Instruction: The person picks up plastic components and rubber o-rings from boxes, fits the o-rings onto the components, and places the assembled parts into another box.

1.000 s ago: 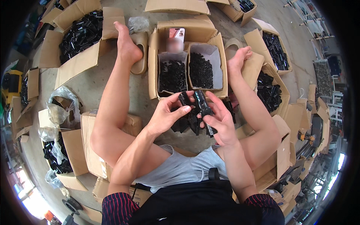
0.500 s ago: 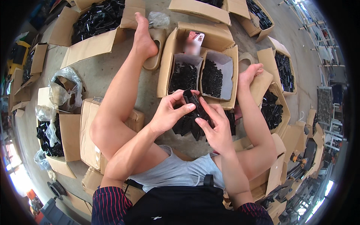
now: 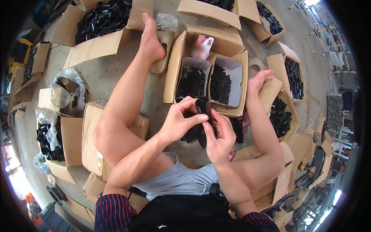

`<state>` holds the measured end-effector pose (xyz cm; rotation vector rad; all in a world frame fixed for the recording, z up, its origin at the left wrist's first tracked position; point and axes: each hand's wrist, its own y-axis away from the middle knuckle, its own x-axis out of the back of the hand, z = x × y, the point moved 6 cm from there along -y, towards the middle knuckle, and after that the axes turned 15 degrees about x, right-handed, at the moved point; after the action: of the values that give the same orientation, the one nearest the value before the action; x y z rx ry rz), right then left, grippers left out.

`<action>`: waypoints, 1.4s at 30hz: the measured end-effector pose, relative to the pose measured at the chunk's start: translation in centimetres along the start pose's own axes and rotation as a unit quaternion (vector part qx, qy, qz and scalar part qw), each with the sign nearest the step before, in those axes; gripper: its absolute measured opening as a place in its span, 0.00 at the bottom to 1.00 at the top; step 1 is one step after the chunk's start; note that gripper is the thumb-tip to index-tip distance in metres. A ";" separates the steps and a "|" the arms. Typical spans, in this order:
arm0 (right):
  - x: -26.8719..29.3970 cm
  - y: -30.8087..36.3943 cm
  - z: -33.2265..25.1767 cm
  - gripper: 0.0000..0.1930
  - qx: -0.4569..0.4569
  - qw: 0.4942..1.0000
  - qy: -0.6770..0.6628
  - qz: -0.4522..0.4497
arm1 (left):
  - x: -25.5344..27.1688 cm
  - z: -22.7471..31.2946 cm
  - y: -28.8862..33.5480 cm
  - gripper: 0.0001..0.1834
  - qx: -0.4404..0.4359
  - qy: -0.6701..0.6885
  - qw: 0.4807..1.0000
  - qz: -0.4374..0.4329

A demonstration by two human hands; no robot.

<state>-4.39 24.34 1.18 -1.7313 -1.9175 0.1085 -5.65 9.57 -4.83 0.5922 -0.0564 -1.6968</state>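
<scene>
Above my lap, my left hand (image 3: 181, 120) is closed around the upper part of a black plastic tube-like part (image 3: 202, 105), its thumb across the side. My right hand (image 3: 221, 136) pinches the same part lower down, thumb and fingers close to the left thumb. The part stands nearly upright with its upper end facing me. Whether a smaller piece sits between the fingers is hidden. Just beyond both hands are two grey trays (image 3: 236, 92) of small black pieces (image 3: 220, 83), set in a cardboard box (image 3: 170, 83). More black parts (image 3: 193, 135) lie on the floor beneath my hands.
Open cartons of black parts (image 3: 103, 21) surround me, including one at the right (image 3: 294, 77). A closed carton (image 3: 92, 139) stands by my left knee. Clear plastic bags (image 3: 61, 94) hang over a box at the left. A blister card (image 3: 201, 48) leans behind the trays.
The black part has turned from a slant to nearly upright and shifted slightly right. My right hand has moved lower on it, and its fingers are drawn closer together.
</scene>
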 end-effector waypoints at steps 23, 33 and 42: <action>-1.6 -0.4 1.1 0.12 0.162 0.970 0.183 0.016 | 0.4 -0.4 -0.1 0.15 0.055 0.080 0.993 0.073; -1.5 -0.9 0.7 0.13 0.198 0.963 0.182 0.002 | 0.7 0.8 0.3 0.19 0.049 0.068 0.994 0.077; -2.1 -0.9 0.5 0.13 0.182 0.973 0.142 0.010 | 0.9 2.1 1.6 0.17 0.008 -0.077 0.986 0.151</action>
<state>-5.33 22.37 0.42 -1.4338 -1.5614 0.1960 -5.12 7.77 -2.71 0.4385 -0.2590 -1.4447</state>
